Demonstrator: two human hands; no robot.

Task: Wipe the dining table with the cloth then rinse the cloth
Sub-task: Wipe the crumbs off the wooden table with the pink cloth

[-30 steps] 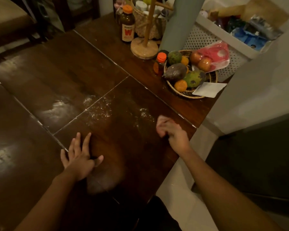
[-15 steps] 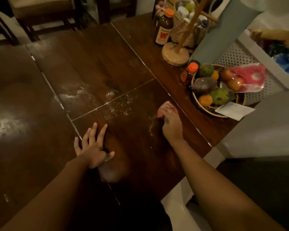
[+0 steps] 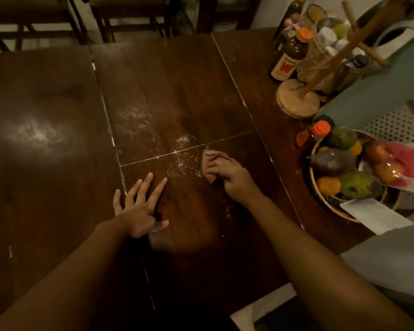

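The right hand [image 3: 233, 179] has carried the crumpled pink cloth [image 3: 209, 163] forward and inward across the dark brown wooden dining table [image 3: 58, 120]. A second ago it was working nearer the table's right-hand seam. Now the cloth's leading edge sits just at the cross-seam, touching the fringe of the scattered white crumbs [image 3: 181, 158]. Its fingers are curled over the cloth, bunching it and pressing it down on the wood.

The left hand [image 3: 138, 209] has not shifted. It lies flat on the table with fingers spread, beside the long seam, and it looks like a brace for the person's lean.

The patch of wood behind the cloth, toward the wrist, shows less white than it did, though a few specks remain near the forearm. I would say the wiping is well under way but not finished. The thickest sprinkle lies just ahead and left of the cloth, and a fainter dusting spreads beyond the cross-seam.

The next stroke probably needs to sweep left through that patch. The round woven basket of fruit [image 3: 330, 203] stands well apart on the right. Rinsing has not begun.
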